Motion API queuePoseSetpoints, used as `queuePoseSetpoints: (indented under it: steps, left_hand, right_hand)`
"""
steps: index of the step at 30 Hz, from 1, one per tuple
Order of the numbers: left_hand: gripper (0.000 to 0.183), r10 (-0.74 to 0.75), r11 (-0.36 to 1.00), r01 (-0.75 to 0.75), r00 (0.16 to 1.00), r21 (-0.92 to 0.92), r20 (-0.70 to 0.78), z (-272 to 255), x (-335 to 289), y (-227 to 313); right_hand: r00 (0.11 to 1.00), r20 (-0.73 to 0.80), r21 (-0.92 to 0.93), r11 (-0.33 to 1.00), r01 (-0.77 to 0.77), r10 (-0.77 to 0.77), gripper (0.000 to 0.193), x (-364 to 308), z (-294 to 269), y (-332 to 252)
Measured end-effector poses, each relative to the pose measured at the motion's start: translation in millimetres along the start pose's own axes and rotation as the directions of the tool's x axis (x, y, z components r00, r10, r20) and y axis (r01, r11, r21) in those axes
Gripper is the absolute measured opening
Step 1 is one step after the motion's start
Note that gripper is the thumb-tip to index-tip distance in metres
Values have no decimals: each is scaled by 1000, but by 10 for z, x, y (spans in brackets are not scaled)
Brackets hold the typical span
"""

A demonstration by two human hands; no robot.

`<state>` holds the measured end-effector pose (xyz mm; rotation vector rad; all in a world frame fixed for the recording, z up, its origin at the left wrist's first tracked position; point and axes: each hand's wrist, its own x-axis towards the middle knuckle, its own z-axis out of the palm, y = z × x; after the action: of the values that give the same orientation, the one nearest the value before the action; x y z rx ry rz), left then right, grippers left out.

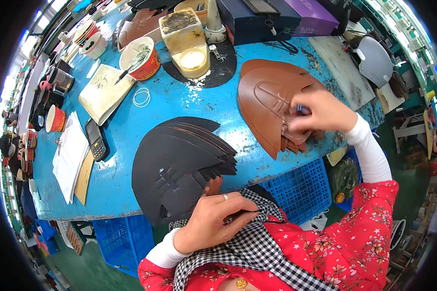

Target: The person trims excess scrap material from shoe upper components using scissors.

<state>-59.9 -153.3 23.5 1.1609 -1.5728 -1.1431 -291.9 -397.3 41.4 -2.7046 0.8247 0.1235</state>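
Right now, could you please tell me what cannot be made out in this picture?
In the head view:
Blue thing in the right hand: blurred, partly covered by it.
Left hand: its palm, hidden by the hand's back.
Brown leather stack: lower pieces, under upper ones.

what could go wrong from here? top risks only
1. The black stack pokes past the table's near edge, close to the left hand; a bump might tip pieces off.
2. The right hand has a blue item, too blurred to identify, over the brown stack; a slip could perhaps mark the top piece.
3. The brown pieces lie fanned, edges uneven; a sideways push might spread them further.
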Motion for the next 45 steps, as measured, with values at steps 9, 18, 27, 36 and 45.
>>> queuePoseSetpoints:
  steps: [9,18,27,36,45]
  left_hand:
    - [12,-27,999,28,1000,33,-15,-28,23,116]
    - [14,-37,997,40,998,69,-47,-121,-92,153]
    - [16,-5,992,38,966,123,-257,-228,-522,121]
    - [15,-273,961,121,581,-251,-767,-435,-1620,-382]
    - [9,-296,933,11,590,-359,-751,-574,-1668,-384]
  right_hand:
    - [973,-161,169,976,-138,165,51,540,123,317]
    - [923,-339,33,983,-181,181,43,657,350,458]
    - [924,-303,20,971,-237,232,34,682,419,415]
    - [929,-341,355,935,-17,147,13,456,392,-782]
    - [854,-240,-302,871,387,-462,46,654,1253,-2457]
